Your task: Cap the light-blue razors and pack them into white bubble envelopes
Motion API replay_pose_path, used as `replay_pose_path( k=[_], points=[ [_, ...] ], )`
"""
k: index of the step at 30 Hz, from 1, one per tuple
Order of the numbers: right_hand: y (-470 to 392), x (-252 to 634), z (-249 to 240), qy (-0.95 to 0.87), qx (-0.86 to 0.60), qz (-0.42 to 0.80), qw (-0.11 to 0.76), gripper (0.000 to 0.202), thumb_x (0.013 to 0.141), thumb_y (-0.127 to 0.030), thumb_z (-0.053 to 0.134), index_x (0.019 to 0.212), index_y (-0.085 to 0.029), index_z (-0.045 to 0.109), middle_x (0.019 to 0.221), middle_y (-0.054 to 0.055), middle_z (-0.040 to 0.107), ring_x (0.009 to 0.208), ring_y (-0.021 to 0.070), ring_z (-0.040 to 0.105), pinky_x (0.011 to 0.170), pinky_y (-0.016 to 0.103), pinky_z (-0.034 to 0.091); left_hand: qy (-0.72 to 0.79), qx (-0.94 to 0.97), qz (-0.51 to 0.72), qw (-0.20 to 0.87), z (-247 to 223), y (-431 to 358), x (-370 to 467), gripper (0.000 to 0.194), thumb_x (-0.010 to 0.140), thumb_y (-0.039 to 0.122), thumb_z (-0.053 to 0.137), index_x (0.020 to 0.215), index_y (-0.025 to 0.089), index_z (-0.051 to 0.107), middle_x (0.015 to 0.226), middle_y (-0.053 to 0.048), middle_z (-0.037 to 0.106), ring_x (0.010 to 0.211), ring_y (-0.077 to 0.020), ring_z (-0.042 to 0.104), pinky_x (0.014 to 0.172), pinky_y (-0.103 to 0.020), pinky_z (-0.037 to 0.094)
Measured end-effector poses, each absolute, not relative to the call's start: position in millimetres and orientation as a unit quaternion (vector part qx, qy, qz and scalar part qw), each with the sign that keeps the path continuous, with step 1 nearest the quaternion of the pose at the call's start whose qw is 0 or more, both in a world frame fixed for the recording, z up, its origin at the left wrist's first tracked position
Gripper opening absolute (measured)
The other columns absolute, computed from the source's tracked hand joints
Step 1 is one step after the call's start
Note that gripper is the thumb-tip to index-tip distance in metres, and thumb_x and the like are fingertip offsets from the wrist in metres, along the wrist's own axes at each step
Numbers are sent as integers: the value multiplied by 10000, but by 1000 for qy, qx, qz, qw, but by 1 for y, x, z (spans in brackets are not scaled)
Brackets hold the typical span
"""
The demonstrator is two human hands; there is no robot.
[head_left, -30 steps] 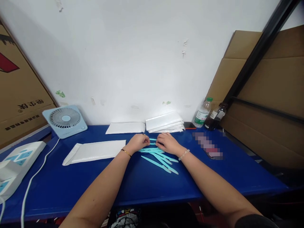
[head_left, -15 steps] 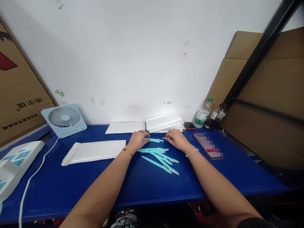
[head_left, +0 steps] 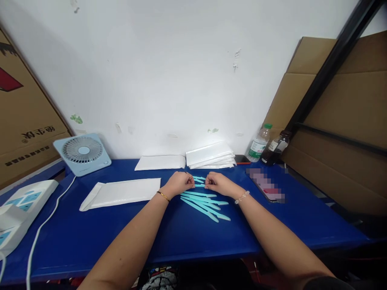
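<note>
Several thin turquoise sticks (head_left: 201, 207) with pale tips lie fanned out on the blue table (head_left: 208, 241), just below my hands. My left hand (head_left: 180, 183) is pinched on the left end of one turquoise stick (head_left: 200, 185). At its other end my right hand (head_left: 218, 184) closes thumb and fingers on the same stick. Behind it, more turquoise sticks (head_left: 198, 178) show between my hands, partly hidden by the fingers. A white padded envelope (head_left: 127, 192) lies flat to the left of my left hand.
Along the wall are another white envelope (head_left: 160, 162) and a stack of envelopes (head_left: 210, 155). A fan (head_left: 83, 151) and power strip (head_left: 26, 205) stand left. At right are two bottles (head_left: 258, 145), a dark phone (head_left: 242, 159) and another phone (head_left: 266, 186).
Both hands have moved slightly toward me and their fingers have closed on one stick. The sticks below now lie more evenly fanned.
</note>
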State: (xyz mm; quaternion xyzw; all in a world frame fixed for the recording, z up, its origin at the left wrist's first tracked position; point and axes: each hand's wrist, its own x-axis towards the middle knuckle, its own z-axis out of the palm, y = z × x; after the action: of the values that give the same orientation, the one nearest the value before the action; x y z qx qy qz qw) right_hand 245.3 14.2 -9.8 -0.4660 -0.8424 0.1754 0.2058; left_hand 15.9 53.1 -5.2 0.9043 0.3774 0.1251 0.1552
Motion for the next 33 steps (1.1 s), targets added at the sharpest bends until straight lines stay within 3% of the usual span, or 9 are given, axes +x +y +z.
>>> replay_pose_path(
  k=[6,9,12,15,21,26,33],
  points=[
    [27,270,-14,-819,-513,115,230,106,808,-225,603,718,-169,592,798,23,568,684,130,539,645,245,399,416,891,152,99,-5,60,12,137,790,288,580,707,204,649,738,2,677,712,-148,599,695,-253,377],
    [27,279,-12,-797,-550,91,233,119,792,-263,624,722,-170,598,794,27,574,698,146,541,646,258,399,440,879,154,100,-7,62,7,132,763,339,620,799,217,659,779,7,672,748,-158,605,742,-265,382],
    [20,279,-5,-799,-533,139,243,163,784,-335,634,762,-174,632,806,29,585,703,148,545,640,260,410,442,869,179,131,-6,60,5,262,737,423,643,911,227,649,838,2,657,764,-158,602,698,-250,397],
    [8,271,1,-839,-449,237,194,217,728,-388,685,803,-186,659,813,21,591,679,138,542,595,246,420,394,881,170,198,-4,55,5,295,743,479,620,867,215,660,816,-2,643,732,-143,591,639,-227,403],
    [0,252,1,-868,-436,177,158,40,687,-206,660,708,-186,633,731,6,569,625,128,515,582,257,415,342,899,101,253,-5,48,9,260,700,428,653,826,204,692,735,4,649,661,-126,574,574,-205,386],
    [5,250,-5,-885,-420,108,171,97,676,-101,591,647,-193,585,700,-4,541,644,133,515,659,268,421,337,920,105,174,-4,47,12,153,770,262,545,764,205,687,726,-1,674,643,-127,569,573,-218,355],
    [13,260,-2,-867,-455,77,188,80,719,-107,562,710,-177,599,755,13,559,639,124,516,586,230,372,320,936,141,45,0,53,14,210,857,276,488,765,192,657,809,-30,688,735,-158,600,702,-265,357]
  ],
)
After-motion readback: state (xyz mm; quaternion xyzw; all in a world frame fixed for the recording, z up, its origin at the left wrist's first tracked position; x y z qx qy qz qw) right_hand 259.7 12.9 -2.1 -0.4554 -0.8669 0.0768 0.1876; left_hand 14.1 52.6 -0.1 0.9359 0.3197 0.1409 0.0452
